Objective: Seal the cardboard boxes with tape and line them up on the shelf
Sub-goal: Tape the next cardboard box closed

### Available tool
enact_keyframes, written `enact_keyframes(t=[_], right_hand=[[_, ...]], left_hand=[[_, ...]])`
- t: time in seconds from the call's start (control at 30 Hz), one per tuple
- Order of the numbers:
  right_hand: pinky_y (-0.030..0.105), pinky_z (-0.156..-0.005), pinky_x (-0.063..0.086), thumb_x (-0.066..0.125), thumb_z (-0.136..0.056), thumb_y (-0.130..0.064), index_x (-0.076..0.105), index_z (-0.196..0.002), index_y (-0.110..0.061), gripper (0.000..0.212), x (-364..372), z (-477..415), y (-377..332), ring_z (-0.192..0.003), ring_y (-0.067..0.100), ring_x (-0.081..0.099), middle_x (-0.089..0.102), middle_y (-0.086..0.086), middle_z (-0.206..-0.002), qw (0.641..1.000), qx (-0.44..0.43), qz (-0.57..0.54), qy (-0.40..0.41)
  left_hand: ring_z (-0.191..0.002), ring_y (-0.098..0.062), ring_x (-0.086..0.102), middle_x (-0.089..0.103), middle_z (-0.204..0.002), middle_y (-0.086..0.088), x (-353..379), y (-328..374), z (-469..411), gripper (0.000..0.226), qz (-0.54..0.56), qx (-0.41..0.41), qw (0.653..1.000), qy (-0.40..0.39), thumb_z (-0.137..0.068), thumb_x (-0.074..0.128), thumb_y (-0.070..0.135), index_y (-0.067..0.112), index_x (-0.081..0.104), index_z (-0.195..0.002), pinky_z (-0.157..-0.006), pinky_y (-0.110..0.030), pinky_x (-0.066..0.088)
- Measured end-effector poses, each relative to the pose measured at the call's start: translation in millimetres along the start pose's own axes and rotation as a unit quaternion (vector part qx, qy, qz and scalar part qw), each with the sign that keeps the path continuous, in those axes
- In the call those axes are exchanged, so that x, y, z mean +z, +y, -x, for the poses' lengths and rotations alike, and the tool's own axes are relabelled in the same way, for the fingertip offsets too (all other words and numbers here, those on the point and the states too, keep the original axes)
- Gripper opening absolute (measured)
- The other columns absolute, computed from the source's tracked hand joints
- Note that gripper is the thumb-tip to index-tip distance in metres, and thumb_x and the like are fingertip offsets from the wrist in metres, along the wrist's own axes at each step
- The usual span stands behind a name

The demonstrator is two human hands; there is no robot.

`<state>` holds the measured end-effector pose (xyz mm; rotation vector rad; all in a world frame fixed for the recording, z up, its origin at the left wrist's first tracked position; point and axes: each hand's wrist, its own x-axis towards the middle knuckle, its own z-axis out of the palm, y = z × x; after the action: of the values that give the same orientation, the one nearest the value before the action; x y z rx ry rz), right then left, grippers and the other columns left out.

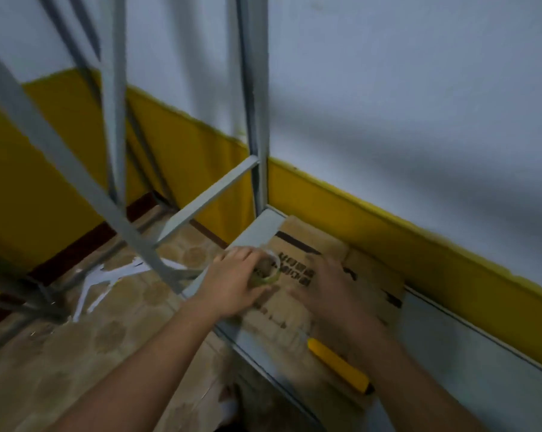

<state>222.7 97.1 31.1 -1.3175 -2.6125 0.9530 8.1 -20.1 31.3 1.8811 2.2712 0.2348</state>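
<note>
Our left hand (235, 282) curls round the tape roll (268, 271), holding it on the cardboard box (310, 244); the box lies flat on the grey shelf (263, 226) by the wall; our right hand (328, 294), blurred, rests with fingers spread on the cardboard just beside the roll; a yellow cutter (338, 364) lies on the box near our right forearm.

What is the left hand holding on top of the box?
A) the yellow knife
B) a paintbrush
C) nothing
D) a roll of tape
D: the left hand curls round a roll of tape on the cardboard box; the yellow knife lies apart.
</note>
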Motion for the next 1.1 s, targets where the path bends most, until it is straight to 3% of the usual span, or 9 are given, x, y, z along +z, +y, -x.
enact_keyframes(t=[0.23, 0.37, 0.4, 0.47, 0.53, 0.7, 0.83, 0.97, 1.1], right_hand=[[0.032, -0.081, 0.056, 0.08, -0.058, -0.078, 0.048, -0.125, -0.034, 0.086, 25, 29, 38, -0.103, 0.009, 0.058, 0.056, -0.015, -0.122, 0.98, 0.191, -0.052, -0.03], [0.033, -0.095, 0.05, 0.077, -0.045, -0.085, 0.044, -0.145, -0.032, 0.117, 43, 53, 56, -0.125, 0.018, 0.051, 0.049, -0.009, -0.139, 0.967, 0.243, 0.028, -0.075], [0.031, -0.093, 0.05, 0.075, -0.045, -0.082, 0.047, -0.141, -0.035, 0.11, 49, 59, 63, -0.123, 0.018, 0.052, 0.05, -0.011, -0.133, 0.967, 0.237, 0.034, -0.083], [0.028, -0.08, 0.049, 0.075, -0.051, -0.067, 0.056, -0.104, -0.043, 0.062, 59, 68, 76, -0.104, 0.014, 0.057, 0.054, -0.016, -0.113, 0.97, 0.225, 0.027, -0.094], [0.026, -0.071, 0.048, 0.079, -0.058, -0.046, 0.054, -0.081, -0.042, 0.034, 69, 76, 88, -0.087, 0.01, 0.058, 0.057, -0.017, -0.094, 0.973, 0.215, -0.017, -0.077], [0.028, -0.071, 0.049, 0.089, -0.073, -0.034, 0.059, -0.074, -0.03, 0.03, 73, 101, 110, -0.081, 0.003, 0.061, 0.065, -0.014, -0.085, 0.962, 0.244, -0.101, 0.073], [0.034, -0.069, 0.048, 0.089, -0.078, -0.035, 0.065, -0.08, -0.018, 0.029, 67, 127, 142, -0.076, 0.022, 0.062, 0.069, 0.003, -0.082, 0.867, 0.407, -0.132, 0.257], [0.035, -0.075, 0.044, 0.085, -0.082, -0.041, 0.071, -0.103, -0.003, 0.045, 70, 151, 166, -0.094, 0.037, 0.065, 0.07, 0.017, -0.096, 0.807, 0.5, -0.158, 0.271], [0.037, -0.075, 0.045, 0.084, -0.084, -0.034, 0.061, -0.09, -0.013, 0.033, 79, 155, 167, -0.085, 0.033, 0.059, 0.063, 0.014, -0.088, 0.808, 0.504, -0.148, 0.266]], left_hand=[[-0.113, -0.015, 0.057, 0.062, -0.11, 0.016, 35, -42, -64, 0.041, -0.042, 0.174, 0.979, -0.098, -0.082, 0.068, 0.068, 0.04, 0.06, -0.11, -0.107, -0.037, 0.04], [-0.1, -0.017, 0.067, 0.071, -0.107, 0.012, 52, -60, -69, 0.034, -0.022, 0.242, 0.966, -0.091, -0.08, 0.077, 0.042, 0.034, 0.068, -0.112, -0.094, -0.036, 0.05], [-0.093, -0.018, 0.07, 0.074, -0.104, 0.011, 56, -63, -70, 0.033, -0.018, 0.261, 0.962, -0.077, -0.078, 0.081, 0.036, 0.032, 0.07, -0.108, -0.087, -0.035, 0.053], [-0.078, -0.018, 0.071, 0.074, -0.091, 0.009, 58, -66, -73, 0.028, -0.017, 0.286, 0.957, -0.056, -0.071, 0.087, 0.028, 0.029, 0.072, -0.095, -0.074, -0.031, 0.054], [-0.072, -0.02, 0.07, 0.073, -0.085, 0.005, 59, -67, -76, 0.023, -0.017, 0.297, 0.954, -0.036, -0.071, 0.088, 0.024, 0.025, 0.072, -0.088, -0.066, -0.029, 0.053], [-0.07, -0.021, 0.063, 0.065, -0.082, 0.005, 47, -84, -88, 0.002, 0.019, 0.209, 0.977, 0.036, -0.086, 0.064, 0.023, 0.022, 0.063, -0.086, -0.055, -0.029, 0.033], [-0.064, -0.028, 0.064, 0.067, -0.074, -0.002, 47, -109, -102, 0.021, 0.001, 0.111, 0.993, 0.048, -0.095, 0.054, 0.03, 0.022, 0.07, -0.084, -0.053, -0.036, 0.05], [-0.078, -0.034, 0.07, 0.076, -0.088, -0.007, 71, -125, -115, 0.013, -0.003, 0.002, 0.999, -0.032, -0.098, 0.064, 0.028, 0.029, 0.074, -0.105, -0.065, -0.036, 0.054], [-0.084, -0.034, 0.069, 0.072, -0.085, -0.005, 88, -120, -106, 0.008, 0.039, -0.014, 0.996, -0.085, -0.093, 0.068, 0.022, 0.027, 0.071, -0.089, -0.069, -0.036, 0.048]])
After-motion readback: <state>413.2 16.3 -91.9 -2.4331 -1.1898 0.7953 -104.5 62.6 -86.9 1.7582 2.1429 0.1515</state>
